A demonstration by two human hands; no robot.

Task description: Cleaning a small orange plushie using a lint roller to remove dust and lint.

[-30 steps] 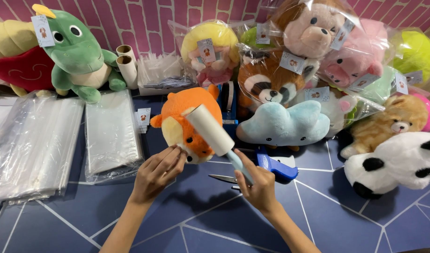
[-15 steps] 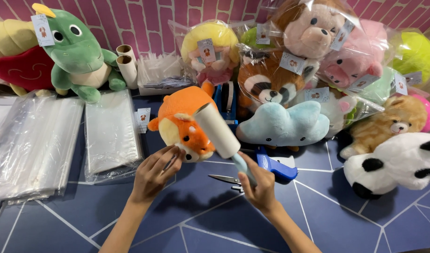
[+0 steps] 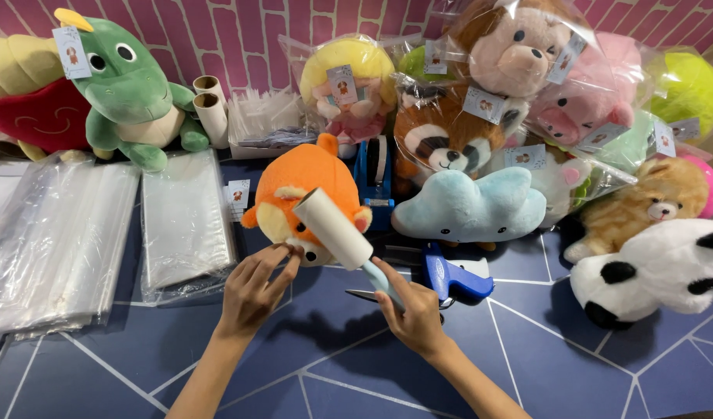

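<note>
Our left hand [image 3: 251, 291] pinches the lower edge of the orange plush toy [image 3: 306, 194] with curled fingertips, while our right hand [image 3: 414, 310] is wrapped shut around the pale blue handle of the lint roller [image 3: 337, 230]. The orange plush toy lies on the dark blue table [image 3: 139, 349], just in front of the blue tape dispenser [image 3: 376, 182] and left of the light blue cloud plush [image 3: 469, 206]. The roller's long axis runs diagonally, its white roll pointing up and left and touching the toy's face, its handle pointing down and right into our palm. Behind, several plush animals sit sealed in clear bags, among them a red panda plush [image 3: 442, 140] and a brown monkey plush [image 3: 515, 46]; a clear tray [image 3: 263, 128] against the wall holds more clear wrapping. Flat stacks of empty clear bags [image 3: 57, 233] lie to the left. Against half a second ago, the orange toy has sunk lower and turned, and the roll has moved down across it; the blue tagging gun [image 3: 453, 275] lies where it was.
</note>
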